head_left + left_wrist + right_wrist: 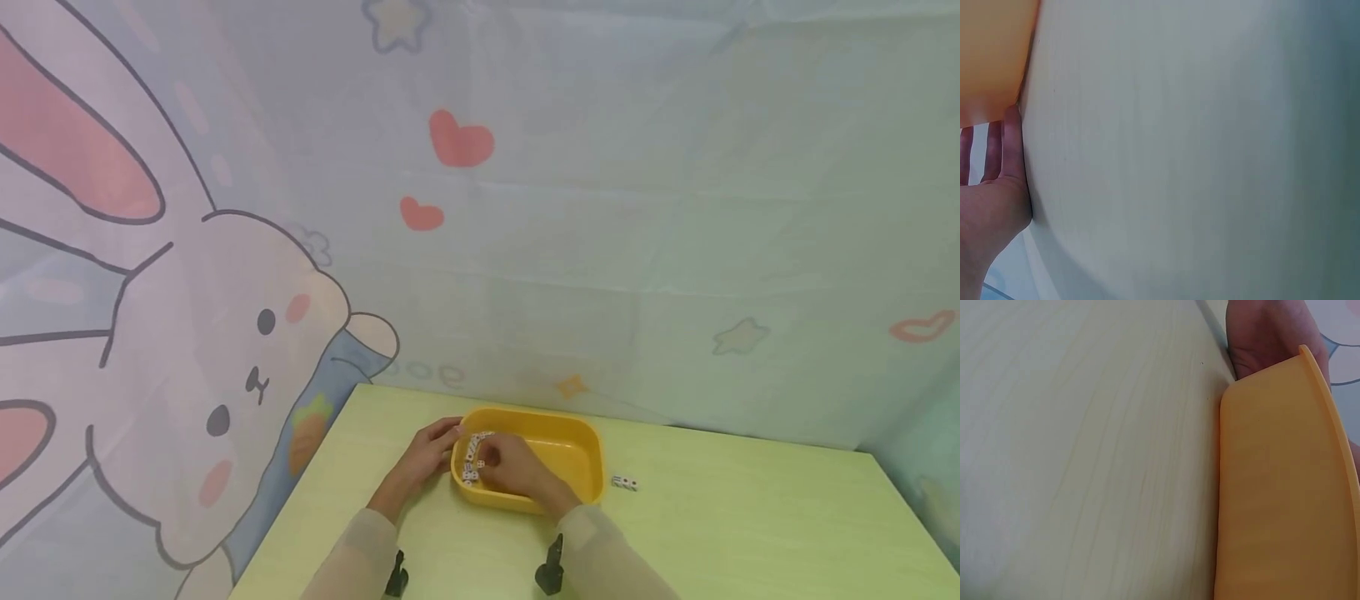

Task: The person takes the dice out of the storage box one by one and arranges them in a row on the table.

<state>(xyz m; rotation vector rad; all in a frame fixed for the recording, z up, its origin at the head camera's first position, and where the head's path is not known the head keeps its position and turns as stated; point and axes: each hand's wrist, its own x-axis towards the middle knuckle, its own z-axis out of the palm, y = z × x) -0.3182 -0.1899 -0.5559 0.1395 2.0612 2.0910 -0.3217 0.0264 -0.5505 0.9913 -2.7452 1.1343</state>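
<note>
A yellow tray (573, 427) holds several white dice (472, 448), lined up along its left wall in the head view. My right hand (517, 468) reaches into the tray with curled fingers and pinches a small white die (481, 464) beside that line; the fingertips are partly hidden. My left hand (426, 454) touches the tray's left outer side. In the left wrist view, the left hand (991, 203) has its fingers stretched against the tray wall (991, 69). The right wrist view shows the tray's outer side (1285, 487), with the right hand's fingers out of sight.
A short row of dice (625, 482) lies on the pale table (750, 517), right of the tray. Behind the table hangs a cloth (637, 208) printed with a rabbit and hearts. Black straps or mounts (551, 567) hang at the wrists.
</note>
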